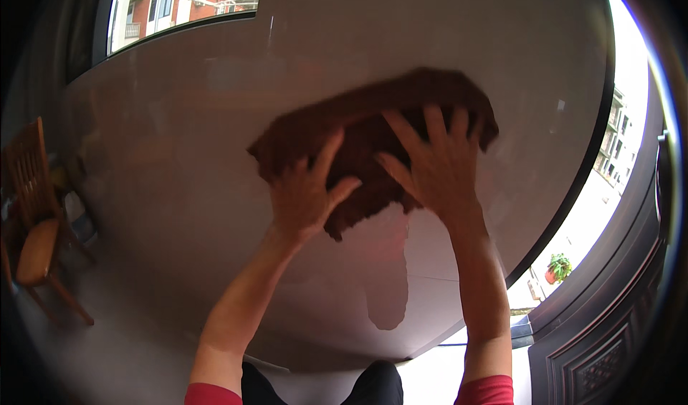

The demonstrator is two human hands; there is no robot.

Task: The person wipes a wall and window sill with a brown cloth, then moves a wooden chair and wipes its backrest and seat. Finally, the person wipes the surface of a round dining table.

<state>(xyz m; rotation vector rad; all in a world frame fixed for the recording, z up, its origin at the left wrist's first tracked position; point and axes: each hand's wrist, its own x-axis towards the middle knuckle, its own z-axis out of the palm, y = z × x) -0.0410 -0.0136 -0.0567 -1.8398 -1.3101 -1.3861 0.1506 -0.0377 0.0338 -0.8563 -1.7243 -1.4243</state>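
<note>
Brown cloth (pixel 373 129) flat on grey wall (pixel 179 154); both hands, left (pixel 304 193) and right (pixel 433 165), open, fingers spread, pressing it

Under both hands lies a brown cloth (pixel 373 140), coarse and matt, pressed on a smooth, faintly glossy grey wall panel (pixel 179 140). Far left of the hands, a varnished wooden chair (pixel 32 211).

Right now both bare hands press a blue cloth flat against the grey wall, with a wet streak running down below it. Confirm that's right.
Not quite: the cloth is dark brown, not blue. The head view shows it. The rest stands: the left hand and the right hand are spread flat on it against the grey wall, and a wet streak runs down below.
</note>
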